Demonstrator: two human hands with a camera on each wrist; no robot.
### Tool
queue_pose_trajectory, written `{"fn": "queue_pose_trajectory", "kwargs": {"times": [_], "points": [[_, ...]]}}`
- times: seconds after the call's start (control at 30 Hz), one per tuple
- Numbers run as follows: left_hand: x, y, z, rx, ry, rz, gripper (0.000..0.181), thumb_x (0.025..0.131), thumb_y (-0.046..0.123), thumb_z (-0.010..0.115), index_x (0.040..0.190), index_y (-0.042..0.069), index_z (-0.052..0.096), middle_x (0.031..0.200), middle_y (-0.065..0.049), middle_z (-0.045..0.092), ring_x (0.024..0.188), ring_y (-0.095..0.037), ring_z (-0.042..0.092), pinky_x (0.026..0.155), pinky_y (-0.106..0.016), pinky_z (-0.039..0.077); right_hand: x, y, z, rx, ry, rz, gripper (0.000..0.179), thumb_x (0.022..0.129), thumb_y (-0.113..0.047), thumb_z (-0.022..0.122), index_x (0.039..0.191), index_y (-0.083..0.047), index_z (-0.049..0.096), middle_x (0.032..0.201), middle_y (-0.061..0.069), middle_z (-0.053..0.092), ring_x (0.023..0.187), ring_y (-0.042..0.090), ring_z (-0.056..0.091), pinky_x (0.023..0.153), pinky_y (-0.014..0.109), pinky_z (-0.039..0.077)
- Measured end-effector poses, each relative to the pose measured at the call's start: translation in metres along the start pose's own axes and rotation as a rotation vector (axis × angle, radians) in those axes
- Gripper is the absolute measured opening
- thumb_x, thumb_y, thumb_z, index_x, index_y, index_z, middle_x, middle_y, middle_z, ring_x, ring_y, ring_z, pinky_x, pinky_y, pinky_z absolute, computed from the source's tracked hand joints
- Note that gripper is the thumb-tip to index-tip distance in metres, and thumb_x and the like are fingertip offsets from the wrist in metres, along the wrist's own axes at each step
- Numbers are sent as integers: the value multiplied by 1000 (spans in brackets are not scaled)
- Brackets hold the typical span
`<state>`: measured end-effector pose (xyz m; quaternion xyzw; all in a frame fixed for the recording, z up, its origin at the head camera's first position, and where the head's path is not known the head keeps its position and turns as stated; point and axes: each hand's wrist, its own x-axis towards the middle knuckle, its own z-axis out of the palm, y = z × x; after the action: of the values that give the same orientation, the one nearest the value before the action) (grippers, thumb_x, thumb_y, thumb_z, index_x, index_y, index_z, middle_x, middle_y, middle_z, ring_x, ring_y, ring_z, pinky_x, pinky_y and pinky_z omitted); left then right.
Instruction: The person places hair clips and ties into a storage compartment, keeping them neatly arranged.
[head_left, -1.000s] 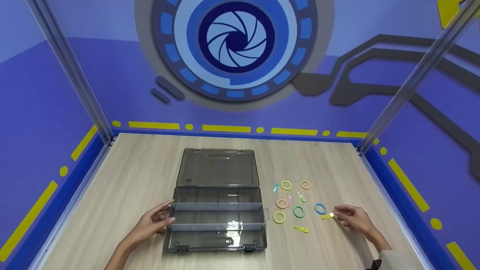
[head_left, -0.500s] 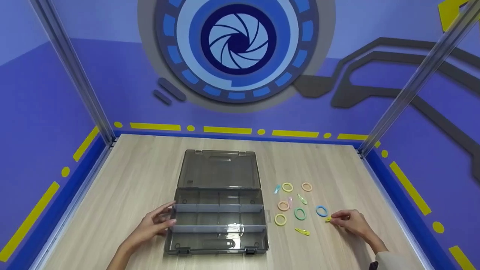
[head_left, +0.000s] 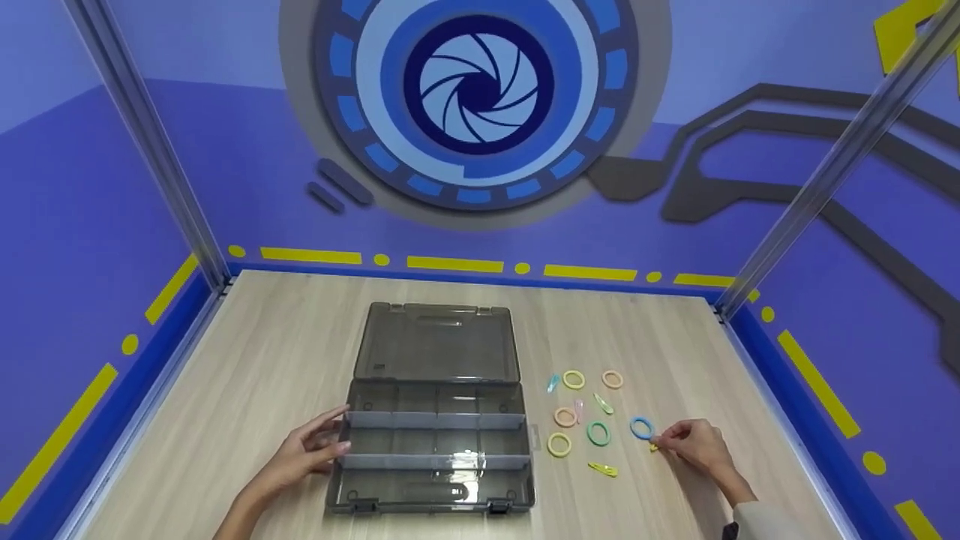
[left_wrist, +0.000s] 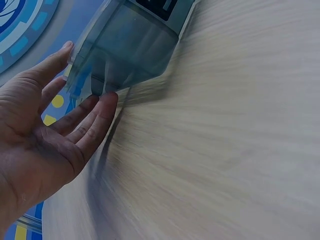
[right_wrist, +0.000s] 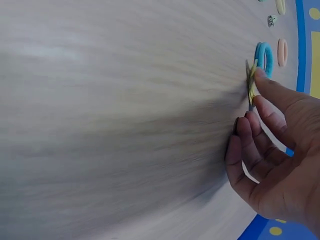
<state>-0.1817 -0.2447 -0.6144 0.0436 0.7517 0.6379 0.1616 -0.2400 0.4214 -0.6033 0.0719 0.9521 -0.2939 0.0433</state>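
Note:
My right hand [head_left: 697,444] pinches a yellow snap hair clip [head_left: 653,448] between thumb and forefinger, low over the table at the right. In the right wrist view the hair clip [right_wrist: 251,87] stands on edge beside a blue hair tie [right_wrist: 268,59]; the other fingers are loosely bent. My left hand [head_left: 296,456] touches the left side of a smoky clear compartment box [head_left: 431,504], fingers and thumb fairly straight against its wall [left_wrist: 130,45]. The box's lid [head_left: 439,341] lies folded back. A second yellow hair clip [head_left: 604,469] lies between the box and my right hand.
Between box and right hand lie a green hair tie [head_left: 598,433], yellow hair ties [head_left: 559,445], peach hair ties [head_left: 612,379], a blue clip [head_left: 553,383], a pink clip [head_left: 579,410] and a light green clip [head_left: 603,403]. Patterned panels wall the wooden table [head_left: 285,337].
My right hand has taken the yellow hair clip between thumb and forefinger and shifted it slightly left and toward me, below the blue hair tie. My left hand stays at the box.

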Motion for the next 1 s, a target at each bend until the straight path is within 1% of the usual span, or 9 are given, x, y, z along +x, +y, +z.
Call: {"fn": "queue_pose_trajectory", "kwargs": {"times": [0.17,0.33,0.47,0.6,0.67,0.73,0.87,0.9,1.0], "points": [[-1,-4,5,-15,-3,0,72,100,21,67,160,6,31,157,-39,29,136,-49,49,91,-44,58,-7,5,-4,15,-4,43,25,78,-23,88,76,-4,72,64,-6,63,61,11,52,55,22,39],[-2,-2,6,-3,9,-20,71,100,22,66,160,6,31,156,-36,32,138,-51,46,93,-45,58,-12,2,-5,39,21,50,21,78,-17,87,78,-3,72,64,-4,66,57,10,55,52,23,42],[-1,-1,7,7,20,-33,71,100,23,66,160,7,31,155,-34,35,137,-51,46,93,-45,58,-16,-1,-4,98,34,64,17,78,-9,85,82,1,71,66,1,69,56,12,60,49,24,46],[-1,-1,7,2,16,-35,72,100,24,67,160,8,31,155,-35,35,137,-51,47,92,-44,58,-20,-3,-4,139,39,64,17,79,-2,83,88,6,71,70,7,72,58,15,66,49,25,50],[-2,-2,7,-4,15,-36,72,100,23,67,160,8,31,155,-35,35,136,-50,49,92,-44,58,-23,-4,-3,139,35,61,19,79,0,82,93,9,72,73,10,73,59,16,67,50,26,52],[-3,-2,7,-9,19,-40,71,100,22,67,160,8,31,155,-35,35,136,-51,48,92,-45,58,-24,-5,-4,127,34,50,22,79,3,81,97,12,72,75,12,74,60,17,68,50,26,52],[-4,0,7,-6,40,-54,71,99,22,68,160,10,33,157,-33,35,141,-56,41,96,-48,57,-25,-10,-5,90,38,42,25,80,4,80,103,13,73,79,15,75,59,17,67,51,25,51],[-4,1,6,-4,46,-58,71,99,23,68,160,10,33,157,-32,35,141,-56,41,96,-48,56,-25,-12,-5,81,40,35,25,81,4,79,103,13,73,80,17,75,60,17,67,51,25,51],[-4,3,5,10,67,-55,71,99,23,69,159,11,34,156,-31,38,138,-52,47,97,-48,56,-23,-17,-6,48,56,1,24,83,3,78,105,11,74,84,18,76,60,15,65,52,24,49]]}}
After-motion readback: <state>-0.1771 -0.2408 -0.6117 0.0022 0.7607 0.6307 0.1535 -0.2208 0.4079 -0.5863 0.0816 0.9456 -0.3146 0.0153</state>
